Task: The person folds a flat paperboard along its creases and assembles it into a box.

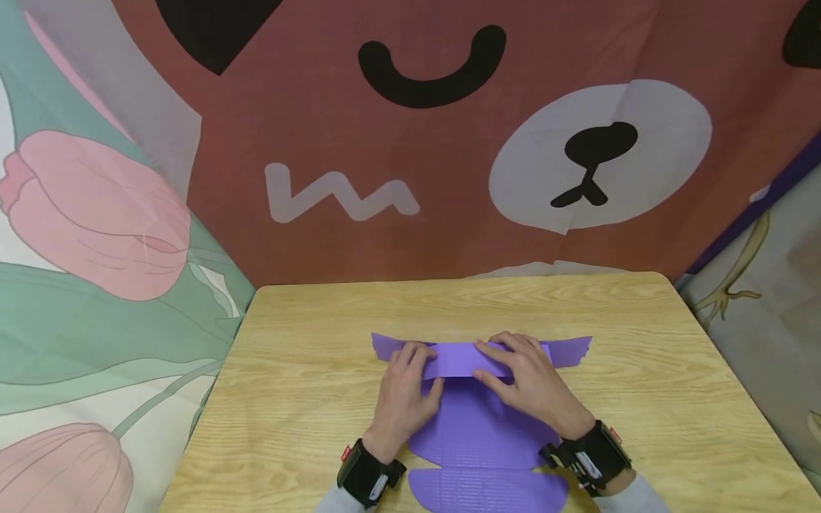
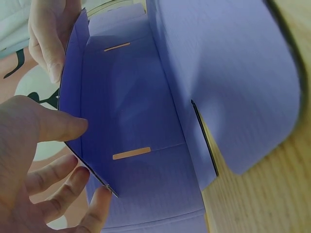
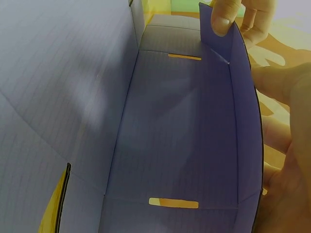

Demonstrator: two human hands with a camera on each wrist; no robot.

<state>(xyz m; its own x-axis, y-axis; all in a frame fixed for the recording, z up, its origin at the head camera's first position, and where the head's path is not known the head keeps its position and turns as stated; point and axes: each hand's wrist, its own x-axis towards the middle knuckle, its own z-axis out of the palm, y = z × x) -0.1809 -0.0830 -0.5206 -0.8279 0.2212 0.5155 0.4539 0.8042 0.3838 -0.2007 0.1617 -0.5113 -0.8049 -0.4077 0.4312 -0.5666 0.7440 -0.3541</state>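
Observation:
A purple cardboard box sheet (image 1: pixel 487 420), partly folded, lies on the table in front of me. Its far part is bent up into a narrow raised strip (image 1: pixel 457 360). My left hand (image 1: pixel 404 399) pinches this strip near its left end. In the left wrist view, the left thumb (image 2: pixel 68 127) curls over the edge onto the inner face, with the other fingers along the outside. My right hand (image 1: pixel 532 381) holds the strip toward its right end, the thumb at the near edge and fingers across the outer face. Its fingertips are partly hidden in the right wrist view.
Purple side flaps (image 1: pixel 571 352) stick out beyond the strip. Two slots (image 2: pixel 131 153) cut through the middle panel. A rounded flap (image 1: pixel 487 491) reaches toward the wooden table's (image 1: pixel 308 356) near side. Behind it hangs a printed cloth (image 1: pixel 449 235).

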